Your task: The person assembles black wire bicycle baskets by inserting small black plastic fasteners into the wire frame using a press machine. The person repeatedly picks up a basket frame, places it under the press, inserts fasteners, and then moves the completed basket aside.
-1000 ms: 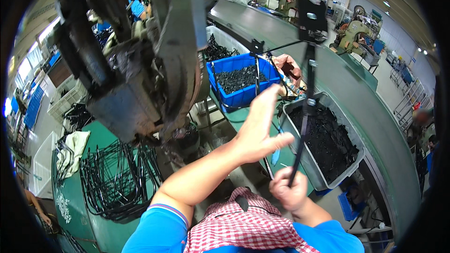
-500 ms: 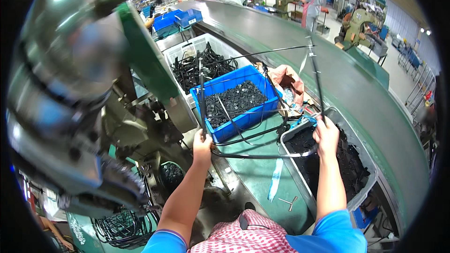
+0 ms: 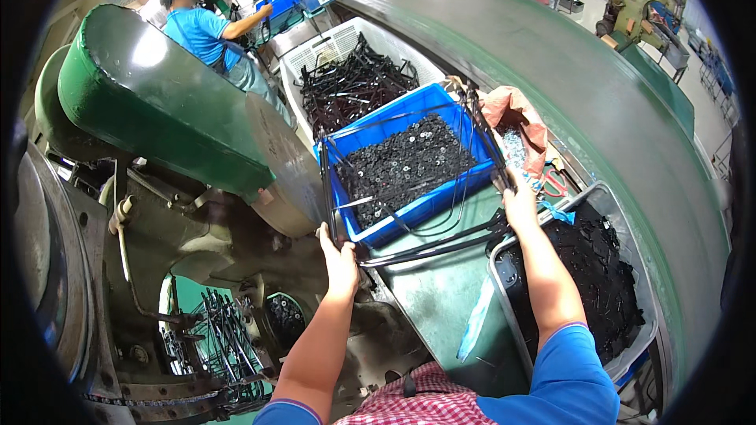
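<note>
Both my hands are around thin black bent-rod frames (image 3: 429, 249), which look like more than one layered together. My left hand (image 3: 340, 266) closes on their near left corner, thumb pointing up along the side bar. On the right side bar, my right hand (image 3: 520, 203) is wrapped near its middle. The frames lie over a blue bin (image 3: 381, 234) full of small black ring-like parts (image 3: 405, 169). Whether they touch the bin's rim, I cannot tell.
A green press machine (image 3: 173, 118) stands on the left. Behind the blue bin is a white crate (image 3: 303, 55) of black strips. A grey bin (image 3: 638, 311) of black pieces sits right, beside a conveyor belt (image 3: 551, 55). A co-worker (image 3: 201, 31) stands at far left.
My view has swung, bringing the press and a co-worker into sight. The frames have come down over the blue bin, and my right hand has moved left with its side of them.
</note>
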A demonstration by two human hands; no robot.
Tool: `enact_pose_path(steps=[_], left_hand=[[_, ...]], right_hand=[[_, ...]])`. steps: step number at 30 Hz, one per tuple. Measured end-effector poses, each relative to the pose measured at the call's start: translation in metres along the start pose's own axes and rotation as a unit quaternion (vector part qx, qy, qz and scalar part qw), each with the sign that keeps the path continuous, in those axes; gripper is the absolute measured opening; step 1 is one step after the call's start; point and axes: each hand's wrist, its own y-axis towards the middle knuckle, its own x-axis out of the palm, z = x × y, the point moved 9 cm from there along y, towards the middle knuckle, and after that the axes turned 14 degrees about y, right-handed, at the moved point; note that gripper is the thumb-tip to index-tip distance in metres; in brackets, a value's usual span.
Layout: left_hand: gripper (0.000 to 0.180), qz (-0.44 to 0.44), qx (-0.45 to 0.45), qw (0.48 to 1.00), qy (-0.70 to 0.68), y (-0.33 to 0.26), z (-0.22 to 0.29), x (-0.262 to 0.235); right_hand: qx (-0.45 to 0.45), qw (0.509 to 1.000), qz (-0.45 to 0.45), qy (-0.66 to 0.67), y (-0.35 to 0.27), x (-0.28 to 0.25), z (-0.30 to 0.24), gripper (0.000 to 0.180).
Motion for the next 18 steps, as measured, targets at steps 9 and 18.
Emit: enact_pose_path(steps=[9,18], left_hand=[[0.063,0.056,0.089,0.920,0.377,0.007,0.044,0.012],[0.073,-0.122,0.003,0.981,0.154,-0.023,0.045,-0.020]], right_hand=[[0.004,0.962,0.019,-0.273,0.065,0.031,-0.014,0.054],[-0.037,0.939,0.074,-0.333,0.008,0.045,-0.083,0.078]])
